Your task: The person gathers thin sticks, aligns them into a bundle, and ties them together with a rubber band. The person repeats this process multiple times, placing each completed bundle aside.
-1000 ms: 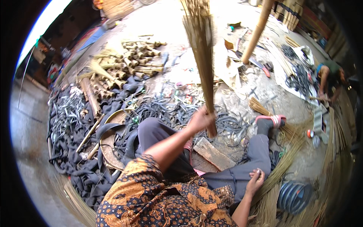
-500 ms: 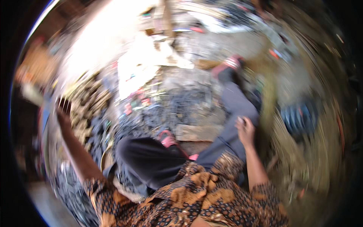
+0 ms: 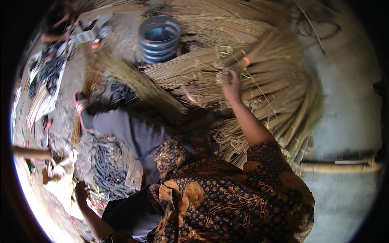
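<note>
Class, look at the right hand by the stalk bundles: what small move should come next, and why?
Probably close the right hand around the bundle with the orange band, since that hand is at the bundle's near end, while the left hand is well apart from it.

- Long tan straw bundles (image 3: 271, 79) lie fanned across the upper right; the bare right hand (image 3: 231, 86) is at one bundle's cut ends.
- A dark, ribbed, cylindrical bucket (image 3: 160, 53) stands at their left.
- Dark flat rubbery strips (image 3: 107, 162) lie heaped below the grey-trousered leg (image 3: 121, 124), left of a flat brown wooden board (image 3: 134, 172).
- Farther left, a pale crumpled sheet (image 3: 63, 187) lies apparently just beside the bare left hand (image 3: 82, 191); glare obscures it.
</note>
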Available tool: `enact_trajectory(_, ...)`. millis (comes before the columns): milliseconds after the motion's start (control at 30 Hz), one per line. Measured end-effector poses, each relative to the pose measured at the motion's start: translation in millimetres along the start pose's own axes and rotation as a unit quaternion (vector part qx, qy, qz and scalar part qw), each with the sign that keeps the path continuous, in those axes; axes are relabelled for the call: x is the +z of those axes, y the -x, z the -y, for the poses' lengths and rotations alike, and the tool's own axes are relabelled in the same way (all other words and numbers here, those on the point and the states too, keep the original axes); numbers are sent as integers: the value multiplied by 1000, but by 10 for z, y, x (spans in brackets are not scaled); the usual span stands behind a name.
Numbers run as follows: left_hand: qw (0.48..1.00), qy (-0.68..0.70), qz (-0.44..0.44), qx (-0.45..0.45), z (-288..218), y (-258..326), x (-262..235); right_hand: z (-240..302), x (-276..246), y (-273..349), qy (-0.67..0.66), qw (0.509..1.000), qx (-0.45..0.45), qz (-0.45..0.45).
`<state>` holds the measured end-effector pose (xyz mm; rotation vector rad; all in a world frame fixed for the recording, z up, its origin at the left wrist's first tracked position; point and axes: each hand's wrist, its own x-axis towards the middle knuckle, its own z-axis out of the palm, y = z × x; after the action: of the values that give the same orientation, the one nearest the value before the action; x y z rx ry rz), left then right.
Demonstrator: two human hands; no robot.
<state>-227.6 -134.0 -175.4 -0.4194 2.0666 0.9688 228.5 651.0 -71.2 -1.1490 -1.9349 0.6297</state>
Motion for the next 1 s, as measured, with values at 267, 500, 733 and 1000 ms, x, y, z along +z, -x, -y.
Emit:
enact_trajectory(267,995,62,-5,80,-497,5,235,-1339,-2463,799,414,764,428,-249)
enact_trajectory(500,998,35,22,57,-579,21,263,-1785,-3292,1553,402,649,627,-153)
enact_trajectory(733,998,28,-2,52,-618,233,294,-2098,-3320,1301,489,599,628,-93)
enact_trajectory(1000,998,22,-61,10,-460,525,356,-2390,-3610,1105,388,681,621,10)
